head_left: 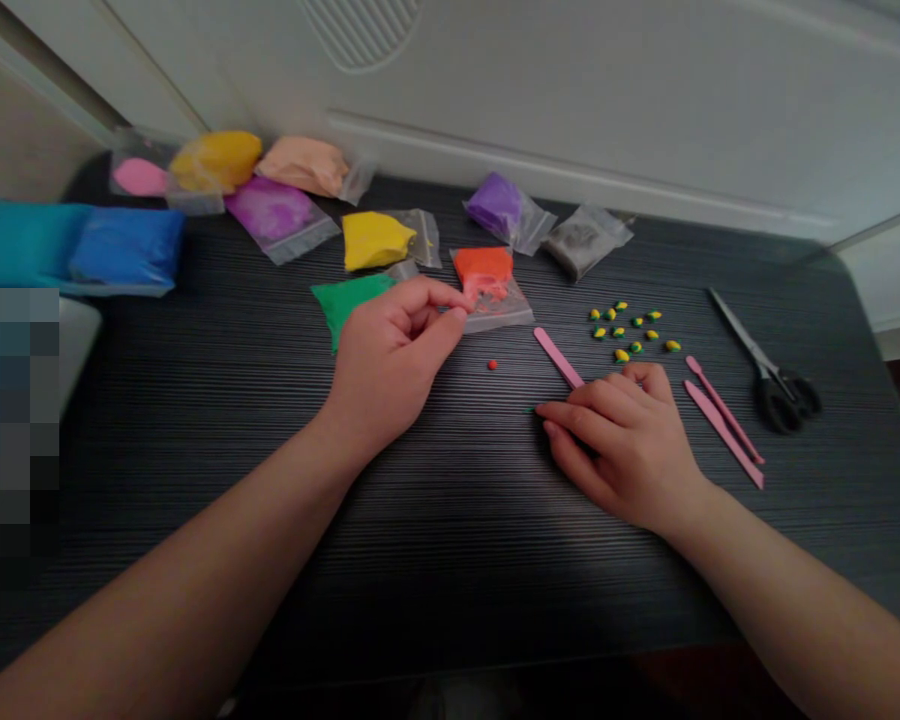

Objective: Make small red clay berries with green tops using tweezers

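My left hand (397,360) is over the table with thumb and forefinger pinched together, its fingertips at the bag of orange clay (484,275). Whether anything is between those fingertips is too small to tell. Under it, partly covered, is a bag of green clay (349,300). My right hand (622,435) rests low on the table, forefinger and thumb closed at a tiny piece of green clay (530,409) that pokes out at the fingertip. Between the hands lies a small red ball (493,365). A pink modelling tool (556,355) runs partly under my right hand.
Several small yellow-and-green clay pieces (619,333) lie beyond my right hand. To the right are two pink tools (724,430) and black-handled scissors (772,380). Bags of yellow (375,240), purple (495,208), grey (581,243) and blue clay (127,245) line the back and left.
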Demonstrator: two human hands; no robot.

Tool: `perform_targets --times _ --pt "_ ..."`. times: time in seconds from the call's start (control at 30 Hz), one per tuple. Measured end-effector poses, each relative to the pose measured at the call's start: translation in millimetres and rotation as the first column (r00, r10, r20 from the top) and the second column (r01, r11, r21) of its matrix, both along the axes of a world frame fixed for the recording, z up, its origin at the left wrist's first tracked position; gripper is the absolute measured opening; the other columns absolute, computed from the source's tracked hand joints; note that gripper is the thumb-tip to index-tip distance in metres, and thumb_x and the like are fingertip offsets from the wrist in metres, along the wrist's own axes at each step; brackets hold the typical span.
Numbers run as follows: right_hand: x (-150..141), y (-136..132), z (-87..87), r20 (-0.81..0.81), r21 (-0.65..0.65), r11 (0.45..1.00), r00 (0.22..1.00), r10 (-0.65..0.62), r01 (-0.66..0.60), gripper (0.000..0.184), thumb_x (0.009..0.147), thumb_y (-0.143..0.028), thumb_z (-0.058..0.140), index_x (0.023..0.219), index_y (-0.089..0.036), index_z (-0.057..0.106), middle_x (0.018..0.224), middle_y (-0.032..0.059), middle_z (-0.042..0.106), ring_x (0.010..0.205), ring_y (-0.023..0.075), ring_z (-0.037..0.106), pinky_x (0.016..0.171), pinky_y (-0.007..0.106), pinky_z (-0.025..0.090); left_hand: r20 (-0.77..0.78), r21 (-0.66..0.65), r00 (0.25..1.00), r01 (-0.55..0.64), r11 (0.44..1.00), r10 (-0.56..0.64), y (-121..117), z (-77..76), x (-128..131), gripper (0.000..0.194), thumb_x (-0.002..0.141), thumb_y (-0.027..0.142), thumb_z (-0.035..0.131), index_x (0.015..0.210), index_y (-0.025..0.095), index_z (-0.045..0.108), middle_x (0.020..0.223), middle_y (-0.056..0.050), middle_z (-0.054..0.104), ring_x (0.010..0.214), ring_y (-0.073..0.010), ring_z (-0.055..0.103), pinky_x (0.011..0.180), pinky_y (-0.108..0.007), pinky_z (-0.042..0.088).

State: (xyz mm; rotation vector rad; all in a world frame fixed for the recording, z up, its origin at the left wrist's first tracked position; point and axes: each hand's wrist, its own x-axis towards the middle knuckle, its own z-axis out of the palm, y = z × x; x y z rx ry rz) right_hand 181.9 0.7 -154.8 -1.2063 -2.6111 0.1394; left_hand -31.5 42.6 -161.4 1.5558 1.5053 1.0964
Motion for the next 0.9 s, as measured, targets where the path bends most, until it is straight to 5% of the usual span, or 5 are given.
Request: perform_targets --times 0.4,0.63,0.8,0.9 --pt "0.3 -2.8 1.4 -0.017 0.007 1.000 1.000 0.021 -0.021 0.018 0.081 -0.025 0.050 0.094 -0.022 0.062 0.078 0.0009 0.060 0.072 0.0141 0.049 0.079 0.038 0.027 -0.052 0.003 0.999 0.003 1.000 -0.003 0.6 -0.2 -1.2 0.010 0.077 0.027 0.054 0.081 0.023 0.062 0.049 0.005 0.043 0.043 -0.0082 0.037 0.042 -0.025 0.026" --pt "0.6 -5.0 4.4 -0.042 0.039 0.999 0.999 0.026 -0.024 0.020 0.082 -0.024 0.049 0.098 -0.021 0.061 0.080 0.0016 0.061 0.075 0.0142 0.050 0.079 0.036 0.029 -0.277 0.016 0.958 0.090 0.996 -0.082 -4.4 1.4 4.6 0.017 0.076 0.030 0.053 0.085 0.020 0.063 0.058 0.003 0.054 0.050 -0.0104 0.046 0.050 -0.024 0.034" --pt "23.5 -3.5 13.9 -0.079 0.135 0.978 0.986 -0.149 0.159 0.018 0.080 -0.022 0.052 0.095 -0.019 0.062 0.088 0.0037 0.062 0.080 0.0149 0.054 0.073 0.032 0.035 -0.301 0.032 0.949 0.113 0.993 -0.098 -5.7 1.4 5.2 0.018 0.074 0.033 0.053 0.084 0.021 0.063 0.063 0.001 0.060 0.055 -0.0133 0.052 0.054 -0.025 0.037" --pt "52.4 -12.0 15.5 -0.115 0.207 0.885 0.909 -0.401 0.417 0.017 0.080 -0.024 0.053 0.093 -0.018 0.063 0.090 0.0058 0.062 0.084 0.0168 0.055 0.074 0.031 0.039 -0.254 0.013 0.960 0.125 0.992 -0.118 -3.9 1.1 3.0 0.019 0.076 0.033 0.051 0.084 0.021 0.062 0.070 0.000 0.063 0.059 -0.0138 0.054 0.056 -0.025 0.039"
